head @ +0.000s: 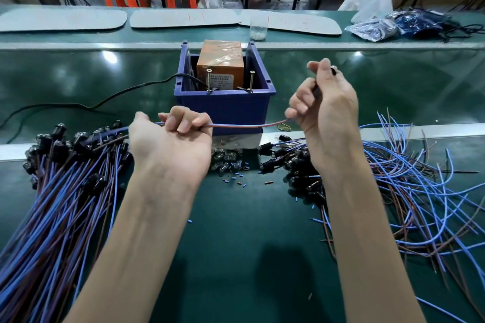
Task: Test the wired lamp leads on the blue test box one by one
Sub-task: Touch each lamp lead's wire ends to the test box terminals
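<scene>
The green counter (249,244) carries a bundled stack of leads (52,191) outboard of the left hand (173,139) and a loose pile of leads (420,204) outboard of the right hand (325,107). The blue test box (225,107) stands just beyond and between both hands. The hands are apart, each gripping one lamp lead (236,125) stretched between them in front of the box; the right-hand fingertips pinch its black lamp end (333,70).

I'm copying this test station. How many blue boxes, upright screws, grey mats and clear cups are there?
Blue box: 1
Upright screws: 2
Grey mats: 3
Clear cup: 1
Total: 7
</scene>
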